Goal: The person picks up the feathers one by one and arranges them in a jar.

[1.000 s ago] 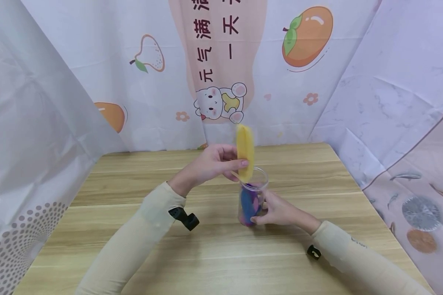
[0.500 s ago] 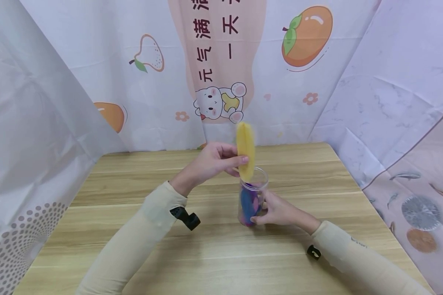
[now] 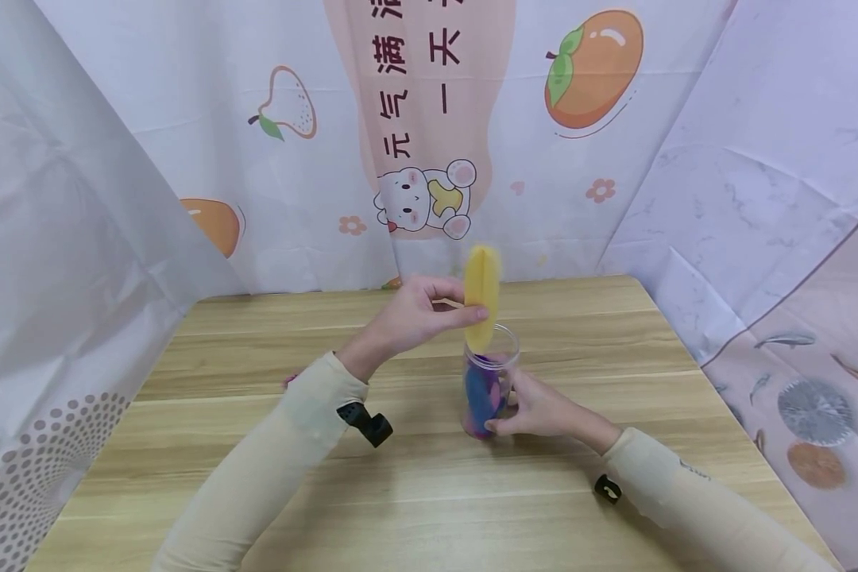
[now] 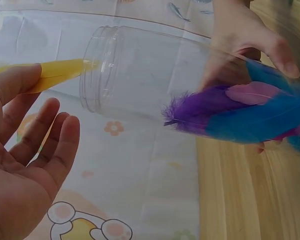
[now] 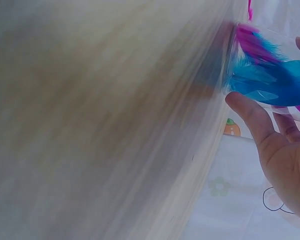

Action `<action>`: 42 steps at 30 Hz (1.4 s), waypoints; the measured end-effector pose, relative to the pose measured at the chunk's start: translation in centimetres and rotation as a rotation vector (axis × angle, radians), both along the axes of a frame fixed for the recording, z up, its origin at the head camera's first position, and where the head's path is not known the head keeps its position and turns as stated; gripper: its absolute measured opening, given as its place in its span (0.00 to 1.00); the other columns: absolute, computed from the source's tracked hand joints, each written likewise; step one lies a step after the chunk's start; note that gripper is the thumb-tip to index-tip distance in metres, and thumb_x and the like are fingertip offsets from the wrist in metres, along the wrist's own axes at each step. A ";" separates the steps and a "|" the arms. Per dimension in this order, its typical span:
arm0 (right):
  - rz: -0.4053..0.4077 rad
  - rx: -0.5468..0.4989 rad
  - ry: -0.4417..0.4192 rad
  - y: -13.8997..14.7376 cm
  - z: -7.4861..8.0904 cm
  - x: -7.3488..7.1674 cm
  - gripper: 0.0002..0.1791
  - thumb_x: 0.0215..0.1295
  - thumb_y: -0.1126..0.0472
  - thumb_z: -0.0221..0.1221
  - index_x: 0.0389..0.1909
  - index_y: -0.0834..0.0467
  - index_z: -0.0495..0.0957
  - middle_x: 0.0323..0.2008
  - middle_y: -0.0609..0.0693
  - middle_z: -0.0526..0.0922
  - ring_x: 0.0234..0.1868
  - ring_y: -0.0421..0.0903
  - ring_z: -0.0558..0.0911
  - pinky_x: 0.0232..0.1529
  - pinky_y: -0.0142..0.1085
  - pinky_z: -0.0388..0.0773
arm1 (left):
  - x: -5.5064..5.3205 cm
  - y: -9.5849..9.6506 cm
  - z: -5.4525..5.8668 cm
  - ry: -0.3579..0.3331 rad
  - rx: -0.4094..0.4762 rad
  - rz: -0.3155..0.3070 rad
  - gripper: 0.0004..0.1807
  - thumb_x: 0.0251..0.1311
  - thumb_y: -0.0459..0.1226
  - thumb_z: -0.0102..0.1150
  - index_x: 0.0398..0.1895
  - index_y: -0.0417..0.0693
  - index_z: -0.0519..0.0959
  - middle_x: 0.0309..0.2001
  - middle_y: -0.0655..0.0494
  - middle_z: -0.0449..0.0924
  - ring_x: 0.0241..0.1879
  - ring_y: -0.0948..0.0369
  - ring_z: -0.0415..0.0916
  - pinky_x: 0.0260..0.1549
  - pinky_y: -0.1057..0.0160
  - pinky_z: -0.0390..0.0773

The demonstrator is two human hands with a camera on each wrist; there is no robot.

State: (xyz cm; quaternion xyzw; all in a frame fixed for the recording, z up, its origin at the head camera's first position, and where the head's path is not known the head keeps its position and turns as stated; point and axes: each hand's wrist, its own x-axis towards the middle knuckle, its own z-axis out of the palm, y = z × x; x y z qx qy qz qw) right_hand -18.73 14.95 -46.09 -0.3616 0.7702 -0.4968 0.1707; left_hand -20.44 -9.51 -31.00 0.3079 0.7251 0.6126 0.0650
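Note:
A yellow feather (image 3: 482,290) stands upright, pinched between the thumb and fingers of my left hand (image 3: 429,312). Its lower tip is at the mouth of a clear jar (image 3: 501,343); in the left wrist view the tip (image 4: 70,70) reaches the threaded rim. Purple, blue and pink feathers (image 4: 260,117) lie inside the jar's lower part. My right hand (image 3: 539,405) grips the jar low on its side, with the thumb near the base. The right wrist view shows blue and magenta feathers (image 5: 277,80) through the jar wall beside that hand (image 5: 285,155).
The jar stands on a wood-grain table (image 3: 415,508). A small magenta thing (image 3: 290,380) lies on it, mostly hidden behind my left forearm. Printed curtains (image 3: 293,199) hang along the back and sides.
The left hand and yellow feather have shifted slightly right over the jar mouth. The magenta thing has come into sight beside the left forearm. The right hand and jar have stayed in place.

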 end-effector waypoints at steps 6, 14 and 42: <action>0.003 -0.014 -0.007 -0.1 0.0 0.0 0.55 0.55 0.70 0.72 0.77 0.49 0.48 0.62 0.55 0.71 0.52 0.51 0.80 0.50 0.40 0.83 | 0.0 -0.1 -0.4 0.006 -0.023 -0.001 0.07 0.62 0.33 0.70 0.41 0.41 0.88 0.43 0.53 0.86 0.47 0.55 0.82 0.48 0.55 0.84; 0.000 -0.009 0.022 -0.1 0.1 0.0 0.57 0.55 0.68 0.73 0.77 0.48 0.46 0.65 0.56 0.69 0.56 0.51 0.79 0.53 0.40 0.82 | -0.1 0.0 -1.0 0.013 -0.027 -0.017 0.06 0.63 0.34 0.70 0.41 0.42 0.88 0.47 0.54 0.86 0.51 0.55 0.80 0.50 0.56 0.83; -0.013 0.015 0.039 0.0 0.2 0.0 0.54 0.54 0.65 0.74 0.76 0.50 0.50 0.66 0.54 0.68 0.59 0.50 0.77 0.56 0.41 0.80 | -0.3 0.4 -2.4 0.062 -0.098 -0.079 0.06 0.64 0.32 0.68 0.40 0.38 0.89 0.50 0.53 0.84 0.51 0.58 0.82 0.52 0.57 0.82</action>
